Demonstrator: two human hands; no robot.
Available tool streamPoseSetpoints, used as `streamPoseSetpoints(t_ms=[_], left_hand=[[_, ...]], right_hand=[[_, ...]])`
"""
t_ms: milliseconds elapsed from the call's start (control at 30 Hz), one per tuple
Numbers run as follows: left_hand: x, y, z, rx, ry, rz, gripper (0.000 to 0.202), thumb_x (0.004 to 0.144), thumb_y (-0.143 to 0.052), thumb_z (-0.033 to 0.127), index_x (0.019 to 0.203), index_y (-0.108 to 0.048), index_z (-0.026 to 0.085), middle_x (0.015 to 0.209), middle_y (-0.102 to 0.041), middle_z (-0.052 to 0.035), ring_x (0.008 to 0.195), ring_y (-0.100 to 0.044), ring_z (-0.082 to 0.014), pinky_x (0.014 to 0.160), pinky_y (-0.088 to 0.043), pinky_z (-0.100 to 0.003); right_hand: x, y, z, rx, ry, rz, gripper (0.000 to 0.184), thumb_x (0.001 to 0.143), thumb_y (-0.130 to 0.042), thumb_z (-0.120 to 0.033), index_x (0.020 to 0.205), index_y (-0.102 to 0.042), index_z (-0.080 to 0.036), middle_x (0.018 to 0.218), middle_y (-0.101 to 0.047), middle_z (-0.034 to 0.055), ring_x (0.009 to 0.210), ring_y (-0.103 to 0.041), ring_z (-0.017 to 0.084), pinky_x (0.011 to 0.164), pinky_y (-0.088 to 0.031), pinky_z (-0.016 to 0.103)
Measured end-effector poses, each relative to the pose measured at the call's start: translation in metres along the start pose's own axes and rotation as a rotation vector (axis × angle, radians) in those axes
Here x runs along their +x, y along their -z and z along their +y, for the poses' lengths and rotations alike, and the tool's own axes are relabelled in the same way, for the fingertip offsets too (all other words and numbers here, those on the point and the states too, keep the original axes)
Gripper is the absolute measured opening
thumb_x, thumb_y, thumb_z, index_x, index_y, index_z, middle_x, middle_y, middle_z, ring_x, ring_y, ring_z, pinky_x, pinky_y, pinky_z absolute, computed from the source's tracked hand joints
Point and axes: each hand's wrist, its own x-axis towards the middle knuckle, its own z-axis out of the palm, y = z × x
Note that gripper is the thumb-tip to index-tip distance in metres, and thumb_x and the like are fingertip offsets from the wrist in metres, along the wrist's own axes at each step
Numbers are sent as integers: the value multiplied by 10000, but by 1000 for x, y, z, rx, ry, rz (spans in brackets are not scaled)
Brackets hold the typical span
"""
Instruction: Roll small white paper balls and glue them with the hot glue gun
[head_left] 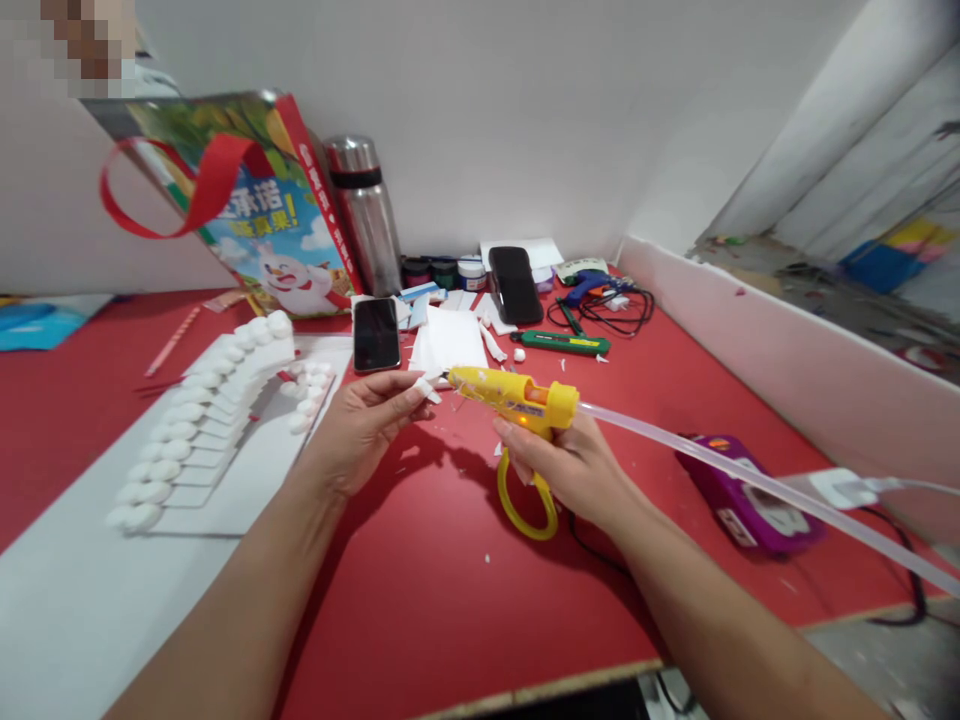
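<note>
The left hand [375, 425] is nearly closed, thumb and fingers pinching a small white piece [429, 390] above the red surface [420, 590]. The right hand [566, 460] is wrapped around the grip of a yellow glue gun [491, 388], which it holds level, nozzle pointing left at the white piece; whether the tip touches the piece cannot be told. A small orange light glows on the gun's side, and a long translucent glue stick [697, 453] runs out of its back end toward the right edge of the view. A yellow ring [536, 531] shows just below the right hand; whether it is part of the gun is unclear. To the left of the left hand, a white stepped model [217, 425] edged with rounded white balls [165, 470] lies on a white board [75, 590]. Beyond the hands are a black-screened phone [376, 335], a white sheet [451, 338] and a green cutter [562, 343], with a second dark phone [514, 284] farther back. A steel flask [371, 225] stands beside a colourful bag [277, 265] with a red strap, near small jars [472, 273]. On the right, a purple power strip [757, 500] has a white plug [844, 487] at its end.
</note>
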Motion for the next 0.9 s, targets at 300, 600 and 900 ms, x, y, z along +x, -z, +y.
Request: streamPoseSetpoints(t_ms=[300, 600, 900], left_hand=[[1, 2, 0, 7, -14, 7, 386, 549, -1015, 287, 855, -834, 135, 800, -785, -47, 707, -708, -117, 712, -620, -217], [1, 5, 0, -72, 95, -59, 376, 562, -1017, 295, 828, -825, 111, 730, -753, -38, 626, -669, -74, 665, -589, -160], [1, 5, -2, -108, 116, -99, 330, 623, -991, 278, 836, -818, 95, 749, -734, -32, 626, -637, -59, 684, -575, -165]], right_hand=[[-1, 1, 1, -90, -28, 23, 425, 976, -589, -472, 658, -531, -196, 552, -525, -25, 508, -492, 116, 511, -354, 280], [1, 1, -7, 40, 23, 44, 388, 974, -591, -401, 653, -521, -195, 533, -503, -37, 482, -469, 98, 498, -368, 258], [1, 0, -10, 113, -17, 47, 381, 960, -618, -420, 664, -573, -185, 539, -524, -24, 509, -496, 110, 531, -391, 267]])
